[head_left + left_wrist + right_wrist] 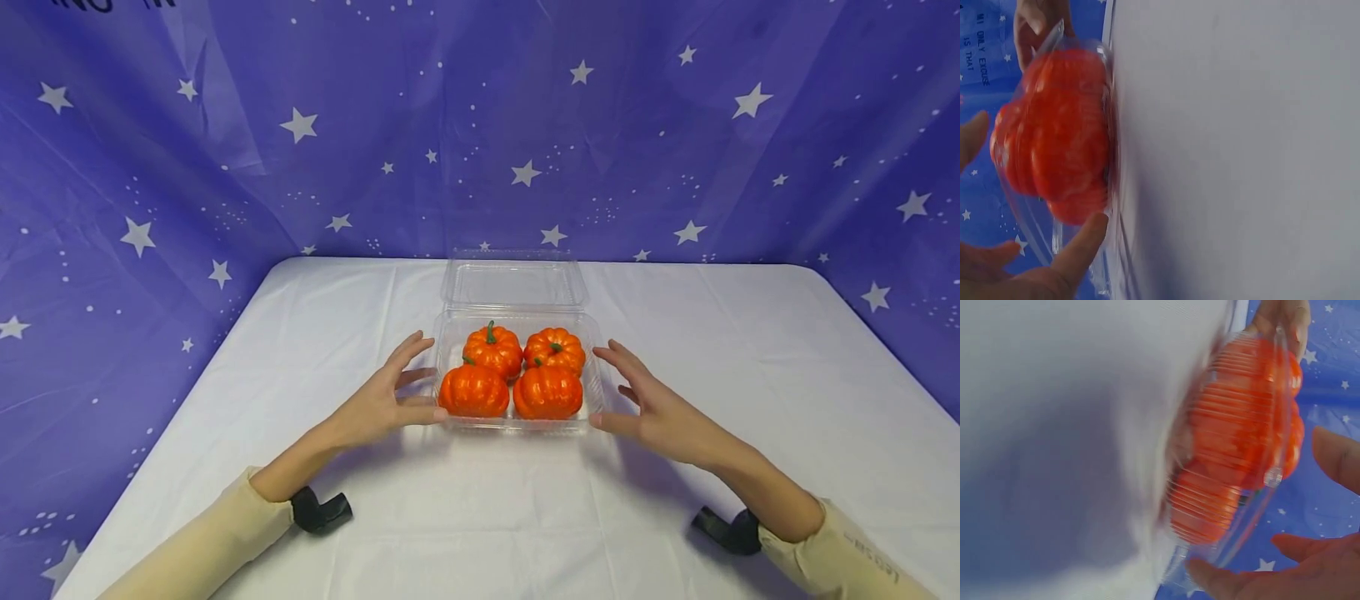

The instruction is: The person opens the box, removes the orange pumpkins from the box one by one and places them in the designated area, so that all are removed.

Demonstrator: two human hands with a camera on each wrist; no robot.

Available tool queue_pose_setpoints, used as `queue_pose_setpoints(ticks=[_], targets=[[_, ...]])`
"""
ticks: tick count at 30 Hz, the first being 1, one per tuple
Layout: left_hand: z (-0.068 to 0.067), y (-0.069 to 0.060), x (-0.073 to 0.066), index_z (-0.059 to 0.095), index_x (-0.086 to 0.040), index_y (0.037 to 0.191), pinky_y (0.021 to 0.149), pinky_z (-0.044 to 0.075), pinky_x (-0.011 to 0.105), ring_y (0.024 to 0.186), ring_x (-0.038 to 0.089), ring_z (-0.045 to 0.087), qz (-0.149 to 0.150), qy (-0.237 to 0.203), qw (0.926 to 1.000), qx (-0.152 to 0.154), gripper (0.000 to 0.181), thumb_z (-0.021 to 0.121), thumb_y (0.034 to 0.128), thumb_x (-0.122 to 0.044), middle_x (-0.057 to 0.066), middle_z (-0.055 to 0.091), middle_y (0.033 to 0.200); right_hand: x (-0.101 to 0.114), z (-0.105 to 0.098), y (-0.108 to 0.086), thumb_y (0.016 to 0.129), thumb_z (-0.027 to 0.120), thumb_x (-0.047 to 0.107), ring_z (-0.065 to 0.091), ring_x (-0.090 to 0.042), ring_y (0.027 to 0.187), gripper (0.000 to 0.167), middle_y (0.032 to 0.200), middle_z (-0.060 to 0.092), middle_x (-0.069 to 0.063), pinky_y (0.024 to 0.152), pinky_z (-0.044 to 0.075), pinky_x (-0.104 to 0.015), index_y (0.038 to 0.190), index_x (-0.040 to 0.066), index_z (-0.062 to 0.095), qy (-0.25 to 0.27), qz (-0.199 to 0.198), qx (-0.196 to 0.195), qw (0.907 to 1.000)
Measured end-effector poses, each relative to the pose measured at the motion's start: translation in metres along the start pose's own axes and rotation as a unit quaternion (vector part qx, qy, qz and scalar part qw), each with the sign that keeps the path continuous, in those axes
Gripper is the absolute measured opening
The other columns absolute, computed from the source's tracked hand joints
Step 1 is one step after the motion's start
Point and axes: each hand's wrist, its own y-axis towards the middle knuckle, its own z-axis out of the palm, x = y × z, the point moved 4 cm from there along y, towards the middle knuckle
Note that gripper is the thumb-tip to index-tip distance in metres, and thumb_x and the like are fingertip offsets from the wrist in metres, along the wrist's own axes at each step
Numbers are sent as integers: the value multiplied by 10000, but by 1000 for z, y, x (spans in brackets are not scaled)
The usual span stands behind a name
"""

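Left hand (378,407) and right hand (666,423), fingers spread apart, flank clear container (517,425); contact unclear. Four orange pumpkins (548,393) sit inside, between the hands; open lid (514,285) beyond them.

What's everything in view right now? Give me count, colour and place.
Pumpkins: 4, orange with green stems, in the box, two in front and two behind
Box: 1, clear, on the table, open
Lid: 1, clear, folded back behind the box
Table: 1, white cover, under the box
Backdrop: purple-blue with white stars, behind and beside the table
Black devices: 2, black, one at each cuff
Sleeves: 2, beige, on the forearms
Left hand: 1, bare, at the box's left side
Right hand: 1, bare, at its right side
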Motion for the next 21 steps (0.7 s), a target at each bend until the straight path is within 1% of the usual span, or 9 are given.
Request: queue_pose_setpoints(ticks=[1,2,5,8,10,13,15,18,21], targets=[[-2,2,-1,207,-90,1560,988,498,448,1378,422,355,120,15,9999,30,970,823,812,-111,63,-13,1644,3,-2,1,907,732,259,124,-433,1457,822,1626,16,-189,1129,224,-637,1550,98,246,-71,-39,-66,9999],[-3,4,-2,228,-83,1556,994,491,458,1383,434,340,234,17,9997,74,953,821,809,-92,51,-28,1646,6,-3,2,903,737,256,111,-420,1463,811,1627,26,-185,1134,210,-639,1544,97,266,-128,-70,-127,9998],[-6,9,-5,282,-97,1543,1010,474,474,1387,442,328,436,78,9987,239,915,824,806,-86,45,12,1647,14,-8,6,896,747,231,131,-394,1467,751,1621,97,-174,1141,205,-631,1508,77,340,-241,-181,-312,9991],[-8,13,-5,331,-99,1526,1031,460,463,1383,438,335,531,173,9977,387,875,826,805,-95,50,68,1643,20,-10,9,897,740,175,189,-376,1457,675,1598,199,-172,1136,252,-604,1468,50,404,-216,-340,-440,9982],[-9,15,-5,353,-85,1516,1041,454,447,1381,431,340,538,233,9973,442,857,828,802,-92,38,112,1636,23,-10,12,898,733,144,244,-362,1441,643,1575,266,-164,1126,299,-574,1452,35,425,-130,-432,-462,9979],[-9,17,-3,359,-41,1506,1049,449,436,1388,417,328,498,275,9969,537,855,832,795,-91,25,156,1621,27,-8,16,895,735,125,342,-357,1390,643,1524,364,-158,1099,366,-540,1451,27,427,89,-556,-409,9976],[-9,18,-2,338,-34,1513,1056,440,442,1398,406,314,472,264,9967,608,879,835,790,-90,52,170,1614,29,-6,18,885,747,123,391,-359,1351,658,1487,415,-159,1080,395,-534,1451,29,426,230,-598,-339,9974],[-10,19,0,281,-69,1539,1071,421,451,1411,387,295,416,201,9964,714,947,847,780,-95,118,199,1594,31,-2,23,870,764,127,438,-357,1297,679,1437,465,-162,1058,423,-532,1449,27,424,380,-587,-201,9974],[-11,20,2,233,-140,1557,1083,407,445,1417,365,294,332,145,9965,759,1004,856,770,-99,168,233,1571,32,2,27,866,770,138,455,-357,1273,679,1421,477,-161,1033,450,-529,1442,9,434,419,-566,-38,9975]])
